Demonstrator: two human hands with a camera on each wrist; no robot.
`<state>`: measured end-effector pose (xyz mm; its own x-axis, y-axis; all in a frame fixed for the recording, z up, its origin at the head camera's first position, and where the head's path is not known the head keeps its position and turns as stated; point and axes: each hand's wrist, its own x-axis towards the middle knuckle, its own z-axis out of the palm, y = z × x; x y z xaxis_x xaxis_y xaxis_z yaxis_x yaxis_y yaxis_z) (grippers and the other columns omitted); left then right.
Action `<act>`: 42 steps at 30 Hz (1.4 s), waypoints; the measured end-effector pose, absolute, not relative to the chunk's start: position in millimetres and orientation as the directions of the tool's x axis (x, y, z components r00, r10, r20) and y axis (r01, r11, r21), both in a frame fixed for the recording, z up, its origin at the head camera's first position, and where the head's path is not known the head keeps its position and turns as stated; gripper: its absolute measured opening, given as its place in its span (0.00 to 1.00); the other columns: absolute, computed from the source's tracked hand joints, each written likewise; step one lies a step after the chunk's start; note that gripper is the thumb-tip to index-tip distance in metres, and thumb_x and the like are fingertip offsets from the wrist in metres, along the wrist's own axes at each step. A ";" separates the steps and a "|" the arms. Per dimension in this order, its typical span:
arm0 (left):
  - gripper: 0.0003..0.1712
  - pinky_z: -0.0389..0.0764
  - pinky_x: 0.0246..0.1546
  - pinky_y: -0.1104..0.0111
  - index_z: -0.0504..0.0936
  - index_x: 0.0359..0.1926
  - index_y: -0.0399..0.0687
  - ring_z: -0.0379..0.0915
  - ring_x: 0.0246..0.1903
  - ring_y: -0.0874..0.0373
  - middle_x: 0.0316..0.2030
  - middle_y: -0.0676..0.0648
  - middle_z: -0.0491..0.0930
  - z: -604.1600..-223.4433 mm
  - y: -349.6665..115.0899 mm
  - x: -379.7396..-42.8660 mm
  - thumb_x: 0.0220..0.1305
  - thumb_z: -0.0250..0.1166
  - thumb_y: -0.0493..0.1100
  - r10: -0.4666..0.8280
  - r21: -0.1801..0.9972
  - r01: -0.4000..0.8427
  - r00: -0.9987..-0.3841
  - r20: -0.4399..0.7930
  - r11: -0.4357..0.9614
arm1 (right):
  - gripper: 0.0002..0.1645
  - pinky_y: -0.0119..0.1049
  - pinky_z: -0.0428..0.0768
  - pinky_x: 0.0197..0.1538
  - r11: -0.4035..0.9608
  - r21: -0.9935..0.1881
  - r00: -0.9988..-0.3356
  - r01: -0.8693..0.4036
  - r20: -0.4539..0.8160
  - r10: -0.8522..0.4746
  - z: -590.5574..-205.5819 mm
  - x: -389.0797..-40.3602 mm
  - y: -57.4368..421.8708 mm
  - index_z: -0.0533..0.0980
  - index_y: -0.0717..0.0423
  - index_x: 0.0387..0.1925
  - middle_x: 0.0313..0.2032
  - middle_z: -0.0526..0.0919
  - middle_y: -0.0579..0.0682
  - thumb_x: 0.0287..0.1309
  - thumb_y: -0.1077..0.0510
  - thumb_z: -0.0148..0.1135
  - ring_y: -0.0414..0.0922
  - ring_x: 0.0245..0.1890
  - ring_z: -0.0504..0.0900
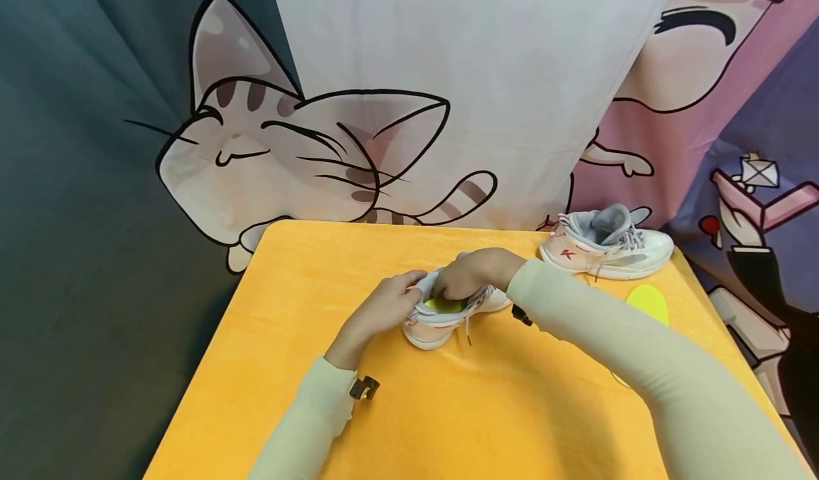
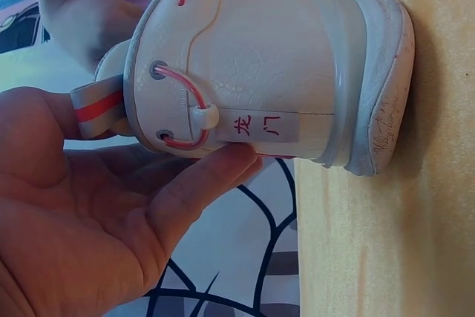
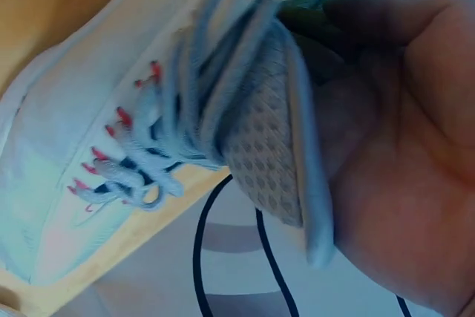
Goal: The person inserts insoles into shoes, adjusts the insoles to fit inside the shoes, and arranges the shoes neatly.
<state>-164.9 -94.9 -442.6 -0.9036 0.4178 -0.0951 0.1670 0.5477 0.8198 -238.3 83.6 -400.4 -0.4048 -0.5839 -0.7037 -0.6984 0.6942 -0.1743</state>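
Note:
A white and pale pink sneaker (image 1: pixel 427 331) stands on the yellow cloth, its toe pointing right. At the heel, my left hand (image 1: pixel 384 304) holds the collar; in the left wrist view its fingers (image 2: pixel 200 191) lie along the shoe's side by the pull tab (image 2: pixel 100 107). My right hand (image 1: pixel 470 274) reaches down into the shoe opening with curled fingers. Inside is a yellow-green insole (image 1: pixel 443 305), which the right hand appears to pinch in the right wrist view; the fingertips are partly hidden. Grey laces (image 3: pixel 200 102) lie loosely over the tongue (image 3: pixel 263 146).
A matching sneaker (image 1: pixel 608 245) stands at the table's back right. Near it lies another yellow-green insole (image 1: pixel 648 302), partly covered by the right sleeve. Behind the yellow table (image 1: pixel 307 288) hangs a printed cloth (image 1: pixel 448 39) with a cartoon cat.

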 end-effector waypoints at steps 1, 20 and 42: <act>0.26 0.66 0.13 0.72 0.66 0.69 0.43 0.57 0.10 0.63 0.46 0.41 0.80 -442.4 -94.9 -164.8 0.73 0.45 0.42 0.422 0.822 0.169 -0.902 -0.094 0.544 | 0.25 0.47 0.65 0.65 0.690 -0.169 -0.402 -0.704 -0.706 -0.583 -400.9 -238.4 84.5 0.70 0.40 0.66 0.64 0.73 0.42 0.72 0.54 0.39 0.44 0.57 0.71; 0.22 0.82 0.44 0.58 0.73 0.61 0.44 0.80 0.43 0.55 0.51 0.41 0.82 -444.0 -89.4 -178.0 0.71 0.53 0.48 0.288 0.829 0.082 -0.952 -0.099 0.553 | 0.20 0.33 0.71 0.29 0.566 -0.188 -0.445 -0.802 -0.442 -0.778 -402.5 -204.2 97.3 0.76 0.55 0.58 0.26 0.80 0.47 0.68 0.60 0.50 0.41 0.22 0.70; 0.28 0.81 0.46 0.60 0.74 0.61 0.42 0.77 0.47 0.52 0.51 0.41 0.80 -450.5 -76.0 -223.3 0.62 0.60 0.49 0.403 0.800 0.064 -0.886 -0.229 0.597 | 0.21 0.47 0.81 0.45 0.766 -0.560 -0.841 -0.317 -0.208 -0.500 -413.4 -133.9 180.7 0.80 0.54 0.47 0.42 0.85 0.49 0.69 0.43 0.51 0.45 0.41 0.82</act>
<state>-223.3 -76.0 -450.5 -0.8863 0.4025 -0.2292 0.0642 0.5967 0.7999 -133.9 180.7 -413.4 -0.8409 -0.4998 -0.2077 -0.3170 0.7658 -0.5596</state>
